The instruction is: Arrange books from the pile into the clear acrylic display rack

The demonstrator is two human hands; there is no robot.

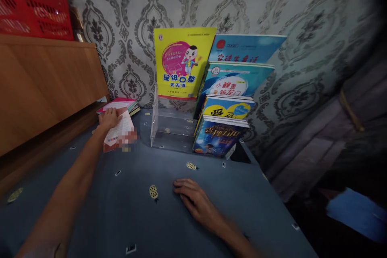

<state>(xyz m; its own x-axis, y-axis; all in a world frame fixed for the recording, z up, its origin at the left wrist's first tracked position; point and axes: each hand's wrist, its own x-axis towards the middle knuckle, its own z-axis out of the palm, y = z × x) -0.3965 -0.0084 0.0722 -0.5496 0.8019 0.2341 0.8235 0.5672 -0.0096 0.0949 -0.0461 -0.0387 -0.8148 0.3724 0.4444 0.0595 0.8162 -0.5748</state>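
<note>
My left hand [109, 118] reaches far forward and grips the top edge of a thin book with a red border [119, 132], tilted up off the blue cloth. Just behind it lies a small stack of books [120, 105]. My right hand [193, 198] rests flat on the blue cloth, fingers stretched out, holding nothing. Ahead stands a clear acrylic tiered rack [169, 125]. A yellow book [181, 63] stands in its back left tier. Several blue books [229, 109] fill its right side in steps.
The blue patterned cloth [145, 217] covers the table. A wooden cabinet [42, 84] stands at the left with a red crate [33, 4] on top. Patterned wallpaper is behind the rack. The table's right edge drops off to a dark area with a blue object [356, 211].
</note>
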